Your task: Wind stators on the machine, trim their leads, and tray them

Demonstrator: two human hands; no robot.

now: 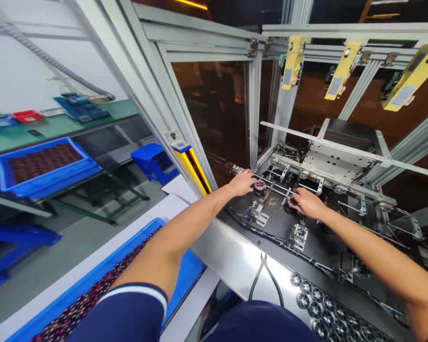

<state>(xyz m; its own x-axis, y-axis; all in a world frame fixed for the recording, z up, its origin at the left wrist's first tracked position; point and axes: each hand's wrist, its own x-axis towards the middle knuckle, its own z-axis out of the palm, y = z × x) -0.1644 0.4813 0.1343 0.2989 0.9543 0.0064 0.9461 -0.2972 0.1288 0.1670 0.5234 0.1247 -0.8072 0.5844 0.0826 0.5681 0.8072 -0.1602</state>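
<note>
My left hand (243, 183) is beside a small round metal part with a red centre (259, 186), which sits in a fixture of the machine. Its fingers are slightly bent and apart, and nothing shows in them. Farther right, my right hand (309, 204) has thumb and fingers closed around a similar round part (291, 202) at the neighbouring fixture. The hand covers much of that part. Thin metal rods (278, 189) run between the two stations. Small metal brackets (261, 218) stand on the dark machine bed in front of them.
Cutting pliers (264, 261) lie on the metal ledge near several silver-and-black round housings (316, 294). A blue tray (189, 270) of dark red parts is at my left. Yellow sensor units (293, 61) hang overhead. An aluminium frame post (131, 95) rises left of the opening.
</note>
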